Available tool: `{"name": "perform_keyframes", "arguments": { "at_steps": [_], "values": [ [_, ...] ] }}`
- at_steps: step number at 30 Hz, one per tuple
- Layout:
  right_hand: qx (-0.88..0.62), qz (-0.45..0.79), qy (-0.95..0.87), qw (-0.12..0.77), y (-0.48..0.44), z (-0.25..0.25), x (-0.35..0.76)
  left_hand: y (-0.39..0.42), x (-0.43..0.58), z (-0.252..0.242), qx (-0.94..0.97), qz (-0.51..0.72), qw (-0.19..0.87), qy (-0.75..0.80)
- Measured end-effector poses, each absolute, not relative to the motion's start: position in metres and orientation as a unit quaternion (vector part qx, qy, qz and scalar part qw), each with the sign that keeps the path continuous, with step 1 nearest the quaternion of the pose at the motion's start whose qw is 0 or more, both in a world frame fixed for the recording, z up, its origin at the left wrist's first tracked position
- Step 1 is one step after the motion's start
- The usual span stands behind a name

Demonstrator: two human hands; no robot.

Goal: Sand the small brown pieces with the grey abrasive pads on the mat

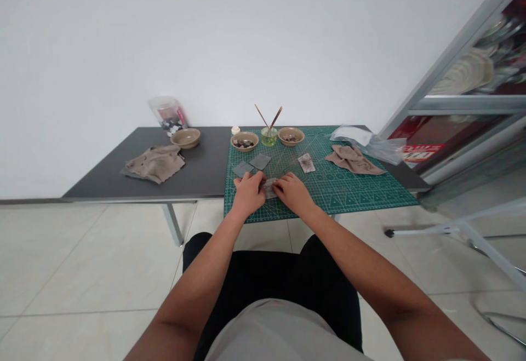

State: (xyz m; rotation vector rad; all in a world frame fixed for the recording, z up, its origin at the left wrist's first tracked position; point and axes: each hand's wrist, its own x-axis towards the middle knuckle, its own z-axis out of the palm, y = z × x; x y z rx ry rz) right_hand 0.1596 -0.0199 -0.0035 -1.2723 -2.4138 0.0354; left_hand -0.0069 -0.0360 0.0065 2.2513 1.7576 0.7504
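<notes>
At the front of the green cutting mat (349, 199), a small mottled grey-white rectangular piece (270, 188) lies between my hands. My left hand (250, 194) has curled fingers pinching its left end. Bent fingers of my right hand (294, 194) close on the opposite end. My fingertips cover both ends, and its material is too small to tell. A similar brown-blotched white rectangle (306, 162) lies beyond my right hand. Just past my left hand are two thin grey-green squares, one (260, 161) behind the other (242, 168).
Behind stand a bowl of dark bits (245, 142), a glass jar (269, 138) holding two brushes, a second bowl (291, 136) and a small white cap (235, 130). Brown cloths lie left (156, 164) and right (354, 159), near a clear plastic bag (382, 146), an empty-looking bowl (186, 138) and plastic tub (169, 115).
</notes>
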Motion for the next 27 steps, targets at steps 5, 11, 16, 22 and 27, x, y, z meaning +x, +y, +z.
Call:
{"name": "perform_keyframes", "arguments": {
  "at_steps": [5, 11, 16, 22, 27],
  "values": [
    [-0.403, 0.015, -0.894, 0.197, -0.022, -0.005, 0.159, -0.037, -0.007, 0.004, 0.769, 0.242, 0.087, 0.585],
    [-0.442, 0.062, -0.860, 0.246, -0.006, -0.011, 0.160, -0.037, -0.008, 0.006, 0.793, 0.203, 0.070, 0.571],
    [-0.493, 0.095, -0.809, 0.307, -0.009, -0.012, 0.169, -0.034, -0.009, 0.003, 0.807, 0.184, 0.043, 0.560],
    [-0.476, 0.129, -0.835, 0.246, -0.007, -0.010, 0.180, -0.032, -0.008, 0.002, 0.791, 0.200, 0.044, 0.576],
    [-0.466, 0.119, -0.854, 0.199, -0.002, -0.002, 0.178, -0.031, -0.009, 0.002, 0.772, 0.240, 0.060, 0.586]
  ]
}}
